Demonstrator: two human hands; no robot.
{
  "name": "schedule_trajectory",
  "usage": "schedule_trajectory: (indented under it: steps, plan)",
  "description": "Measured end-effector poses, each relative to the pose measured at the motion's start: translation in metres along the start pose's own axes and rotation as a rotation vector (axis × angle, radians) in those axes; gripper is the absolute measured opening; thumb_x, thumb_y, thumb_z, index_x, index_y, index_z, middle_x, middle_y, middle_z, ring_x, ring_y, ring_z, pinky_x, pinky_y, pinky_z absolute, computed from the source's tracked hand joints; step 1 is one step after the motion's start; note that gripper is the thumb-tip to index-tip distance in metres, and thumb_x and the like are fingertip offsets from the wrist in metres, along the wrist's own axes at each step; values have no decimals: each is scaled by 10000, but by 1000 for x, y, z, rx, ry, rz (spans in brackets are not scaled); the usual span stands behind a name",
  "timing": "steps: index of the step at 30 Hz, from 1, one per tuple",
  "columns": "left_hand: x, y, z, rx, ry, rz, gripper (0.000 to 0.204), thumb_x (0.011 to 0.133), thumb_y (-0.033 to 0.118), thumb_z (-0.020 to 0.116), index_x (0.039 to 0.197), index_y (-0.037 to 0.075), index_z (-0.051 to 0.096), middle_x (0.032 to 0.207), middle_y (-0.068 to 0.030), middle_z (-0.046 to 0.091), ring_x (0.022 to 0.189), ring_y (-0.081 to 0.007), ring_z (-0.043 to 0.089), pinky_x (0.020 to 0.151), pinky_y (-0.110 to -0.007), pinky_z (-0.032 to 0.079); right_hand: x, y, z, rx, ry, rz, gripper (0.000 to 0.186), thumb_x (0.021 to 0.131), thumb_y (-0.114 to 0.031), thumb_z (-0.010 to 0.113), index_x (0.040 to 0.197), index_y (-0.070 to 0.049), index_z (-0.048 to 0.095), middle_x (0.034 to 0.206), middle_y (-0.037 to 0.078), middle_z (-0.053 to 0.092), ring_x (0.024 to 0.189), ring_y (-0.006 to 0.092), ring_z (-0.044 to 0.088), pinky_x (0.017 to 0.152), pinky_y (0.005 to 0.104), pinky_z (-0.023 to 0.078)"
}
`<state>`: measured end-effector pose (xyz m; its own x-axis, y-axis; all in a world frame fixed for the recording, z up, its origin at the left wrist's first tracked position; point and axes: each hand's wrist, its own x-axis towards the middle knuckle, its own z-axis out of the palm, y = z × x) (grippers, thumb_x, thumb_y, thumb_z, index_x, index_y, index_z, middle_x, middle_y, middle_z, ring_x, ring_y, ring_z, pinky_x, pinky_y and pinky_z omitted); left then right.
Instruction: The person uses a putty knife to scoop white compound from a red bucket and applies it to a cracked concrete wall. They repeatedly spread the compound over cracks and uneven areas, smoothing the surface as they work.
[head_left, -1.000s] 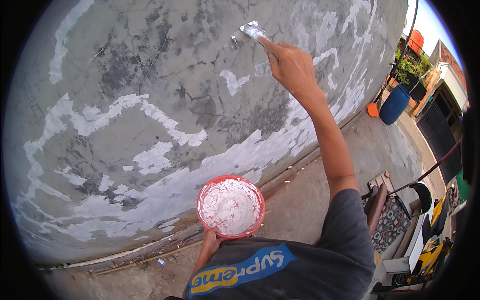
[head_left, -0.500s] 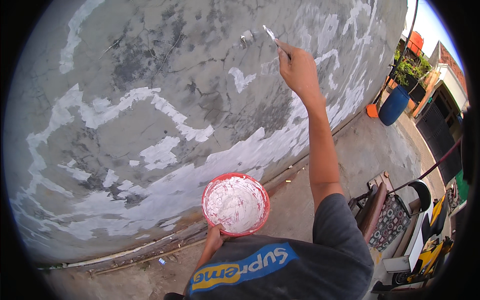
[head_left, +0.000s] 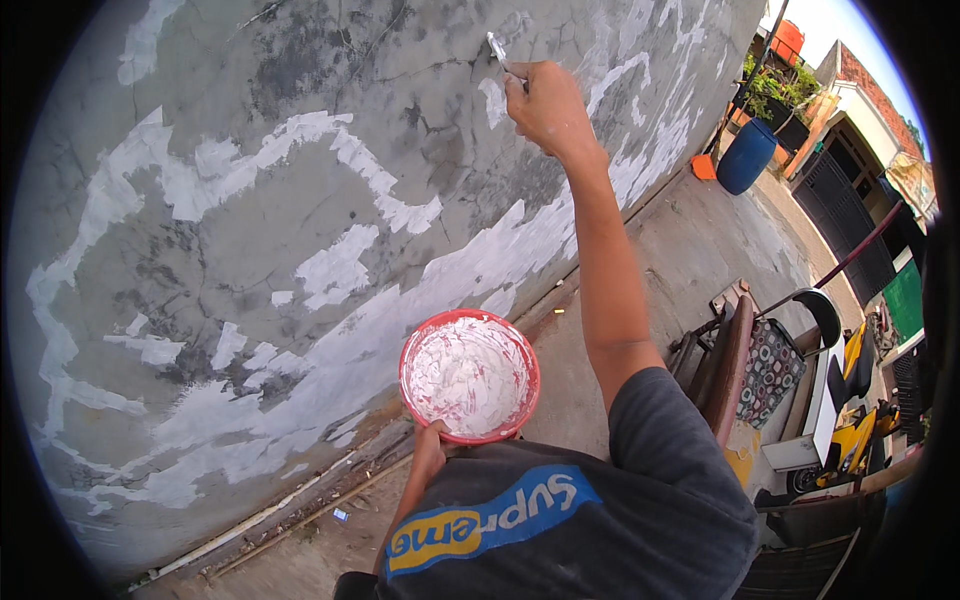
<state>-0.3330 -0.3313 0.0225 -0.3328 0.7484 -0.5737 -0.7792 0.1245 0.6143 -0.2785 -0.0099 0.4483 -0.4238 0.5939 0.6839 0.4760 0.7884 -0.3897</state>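
Held out at the upper middle, my right hand (head_left: 553, 108) is closed round the handle of a putty knife (head_left: 497, 48). White paste coats its blade, which is at the cracked grey wall (head_left: 270, 225), just above a small white patch (head_left: 492, 100). Whether the blade touches the wall I cannot tell. Low in front of my body, my left hand (head_left: 429, 452) grips the near rim of a round red basin (head_left: 532, 385). White paste (head_left: 470, 375) fills the basin's inside, with red streaks showing through. Jagged white strips and patches of paste cover much of the wall.
Concrete ground (head_left: 690, 240) runs along the wall's foot. To the right are a chair with a patterned seat (head_left: 772, 372) and a yellow motorbike (head_left: 855, 440). Farther off stand a blue barrel (head_left: 747, 157), an orange dustpan-like thing (head_left: 703, 167) and a dark gate (head_left: 845, 215).
My right hand and the putty knife have moved left and down along the wall. A white lump near the blade earlier now shows as a faint smear. The view has shifted; the basin stays held.
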Motion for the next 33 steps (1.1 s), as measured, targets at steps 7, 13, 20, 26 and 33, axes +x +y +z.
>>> schedule_trajectory:
  steps: [7, 13, 20, 26, 33]
  plan:
    - [-4, 5, -23, 64, -59, -19, 719, 679, -72, 474, 1367, 57, 307, 1155, -162, 549, 873, -288, 648, 623, -425, 618, -24, -6, -7, 164, 54, 105, 320, 925, -127, 512, 1198, -4, 627, 547, 97, 511, 440, 175, 520, 501, 330, 445]
    - [-8, 8, -33, 86, -51, -44, 751, 667, -69, 477, 1378, 87, 293, 1192, -164, 521, 941, -316, 618, 647, -462, 616, -24, -13, 51, 58, 336, 14, 348, 910, -135, 555, 1229, -4, 600, 607, 213, 541, 509, 319, 550, 562, 398, 453]
    - [1, -4, -46, 69, -29, -47, 749, 661, -72, 479, 1381, 58, 318, 1205, -151, 531, 992, -294, 597, 670, -417, 604, -57, -19, 60, 48, 198, 6, 315, 910, -141, 558, 1183, -4, 633, 603, 216, 557, 529, 347, 562, 567, 402, 451]
    - [5, -8, -41, 124, -80, -82, 686, 677, -67, 476, 1345, 33, 360, 1134, -142, 563, 918, -284, 623, 625, -397, 602, -10, -1, -13, 221, 60, 106, 319, 913, -178, 576, 1175, -9, 645, 503, 76, 468, 461, 137, 482, 504, 333, 412]
    - [-19, 13, -9, 64, -68, -118, 676, 689, -74, 460, 1345, 24, 328, 1106, -184, 566, 848, -325, 654, 560, -454, 611, -28, -5, 16, -13, 40, -79, 319, 919, -175, 561, 1185, -21, 647, 489, 57, 464, 437, 150, 461, 481, 299, 403]
